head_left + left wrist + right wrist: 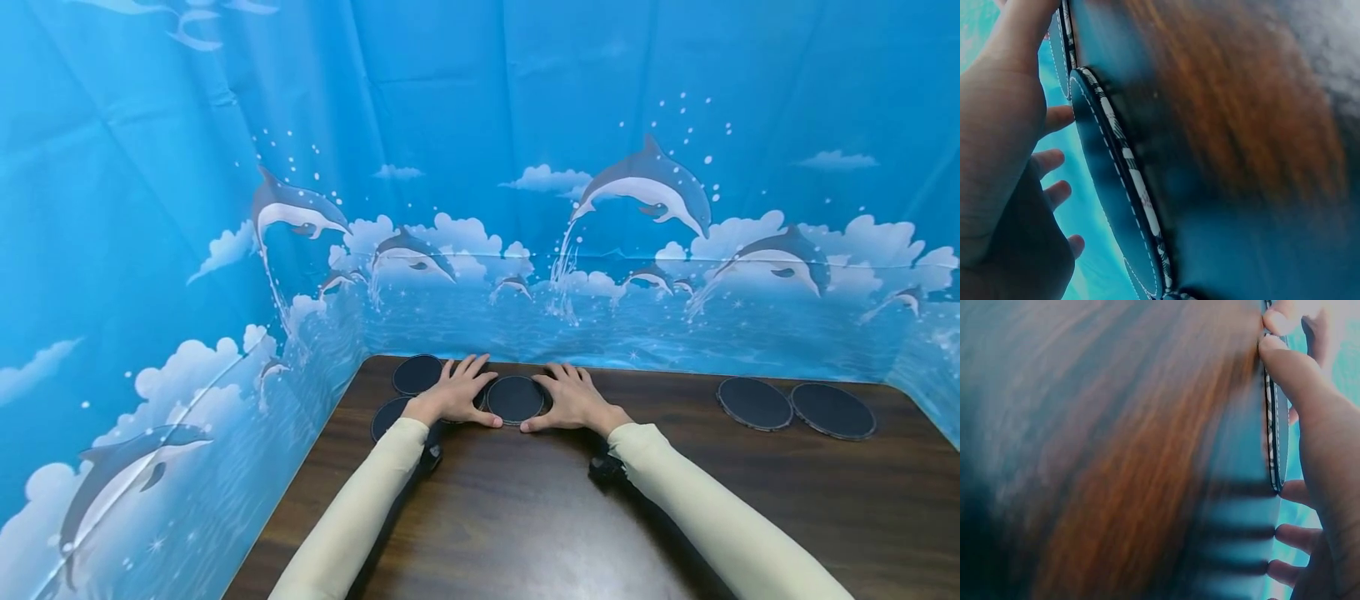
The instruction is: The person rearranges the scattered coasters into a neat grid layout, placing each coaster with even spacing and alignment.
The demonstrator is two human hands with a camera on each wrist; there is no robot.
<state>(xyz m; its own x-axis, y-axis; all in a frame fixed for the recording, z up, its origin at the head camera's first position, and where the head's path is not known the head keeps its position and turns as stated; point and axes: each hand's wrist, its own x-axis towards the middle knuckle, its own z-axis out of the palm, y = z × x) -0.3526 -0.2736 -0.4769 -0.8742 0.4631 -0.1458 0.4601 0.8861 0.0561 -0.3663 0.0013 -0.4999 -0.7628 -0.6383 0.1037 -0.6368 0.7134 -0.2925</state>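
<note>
A flat round black pad [515,400] lies on the table between both hands. My left hand [453,395] stands at its left edge, fingers spread, with the thumb and index finger near the rim. My right hand [576,402] mirrors it at the right edge. In the right wrist view this pad [1282,431] shows almost edge-on, with white stitching and a patterned rim; both thumb tips come close together at its near side. Beneath my left hand lies another such pad [1110,169], largely covered in the head view.
Two more black pads, a far one [417,374] and a nearer one [387,417], lie left of my left hand. Farther right are two others, side by side [754,403]. A blue dolphin-print curtain [465,167] borders the dark wooden table [510,517] at the back and sides.
</note>
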